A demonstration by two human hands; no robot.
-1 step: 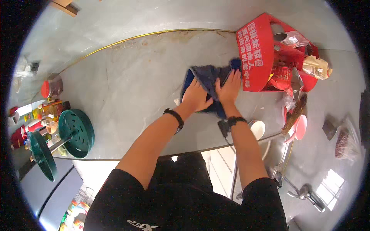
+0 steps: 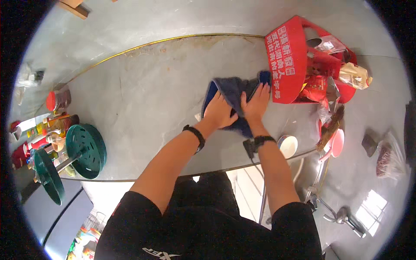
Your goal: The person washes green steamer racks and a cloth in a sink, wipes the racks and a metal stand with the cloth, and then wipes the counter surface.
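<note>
A dark blue-grey cloth [image 2: 234, 89] lies bunched on the grey countertop [image 2: 151, 99], just left of a red box. My left hand [image 2: 217, 113] presses on the cloth's left part with fingers stretched forward and thumb apart, its fingertips partly at a fold. Flat on the right part rests my right hand [image 2: 255, 104], fingers extended and thumb spread, beside the box's wall. Both hands are open on the fabric. Some cloth under the palms is hidden.
The red box [image 2: 284, 65] holds packets and jars. A white cup [image 2: 287, 146], a pink ladle-like scoop [image 2: 337, 143] and a faucet [image 2: 346, 219] are at right. A green two-tier rack [image 2: 86, 151] and condiment bottles [image 2: 56, 125] stand left. Brown debris [image 2: 162, 50] lies along the back edge.
The cloth's upper right corner has shifted slightly toward me, along with my right hand. The left hand has hardly moved.
</note>
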